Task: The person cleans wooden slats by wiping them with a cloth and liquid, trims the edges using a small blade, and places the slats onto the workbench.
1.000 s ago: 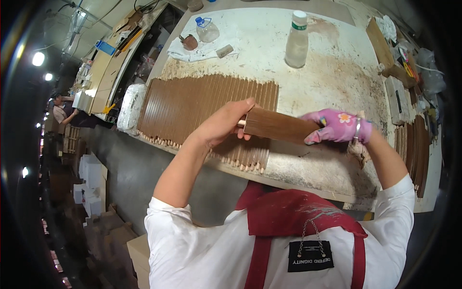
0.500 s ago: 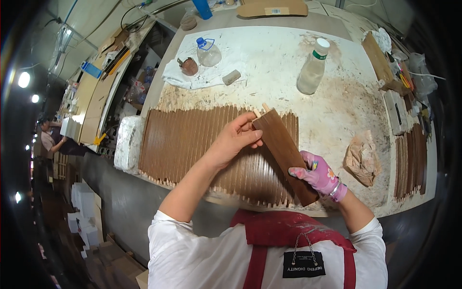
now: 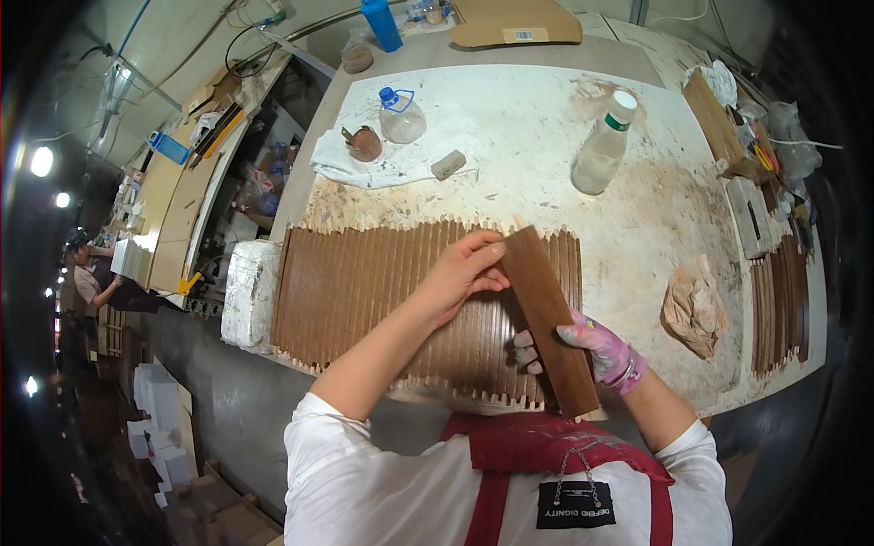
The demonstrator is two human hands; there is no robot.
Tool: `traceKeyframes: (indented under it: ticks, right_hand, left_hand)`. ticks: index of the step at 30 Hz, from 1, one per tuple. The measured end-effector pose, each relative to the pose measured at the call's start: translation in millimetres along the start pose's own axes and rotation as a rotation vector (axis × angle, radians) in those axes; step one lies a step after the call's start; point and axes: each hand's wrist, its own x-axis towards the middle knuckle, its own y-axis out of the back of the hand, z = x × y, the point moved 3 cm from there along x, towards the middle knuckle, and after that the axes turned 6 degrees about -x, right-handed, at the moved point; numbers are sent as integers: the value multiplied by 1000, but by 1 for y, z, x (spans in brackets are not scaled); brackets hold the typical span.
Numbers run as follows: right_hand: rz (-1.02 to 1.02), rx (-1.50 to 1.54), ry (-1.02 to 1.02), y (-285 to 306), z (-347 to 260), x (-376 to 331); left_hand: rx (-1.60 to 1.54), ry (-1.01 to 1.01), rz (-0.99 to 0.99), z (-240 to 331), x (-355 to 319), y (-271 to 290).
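A brown wooden slat (image 3: 552,318) is held aslant over a row of similar slats (image 3: 373,291) with pale pegs at their ends. At its upper end, the bent fingers of my bare left hand (image 3: 460,273) close on the edge; a pale peg sticks out just beyond. My right hand (image 3: 601,350), in a pink patterned glove, grips the lower half. Its thumb lies on the near face, and greyish fingertips show past the left edge. Part of the row is hidden beneath the held slat and my left arm.
A foil-like wrapped block (image 3: 250,296) borders the row's left end. Beyond it, a cut jug (image 3: 401,118), a brown cup (image 3: 364,144) and a small block (image 3: 448,165) rest on a white cloth. A bottle (image 3: 603,146), crumpled paper (image 3: 694,308) and more slats (image 3: 780,305) lie rightward.
The slat has turned in my hands and stands a little steeper. My right fingers now show past its left edge. The whole view has shifted slightly.
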Motion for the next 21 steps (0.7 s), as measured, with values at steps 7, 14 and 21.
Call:
traceKeyframes:
  ticks: [7,14,21]
  right_hand:
    - [97,100,16,27,18,20]
    - [117,212,57,42,5,54]
    - [95,212,-13,42,5,73]
  left_hand:
    - [764,-415,352,68,95,104]
    - [1201,-674,726,92,150,197]
    - [1644,-442,452,65,183,210]
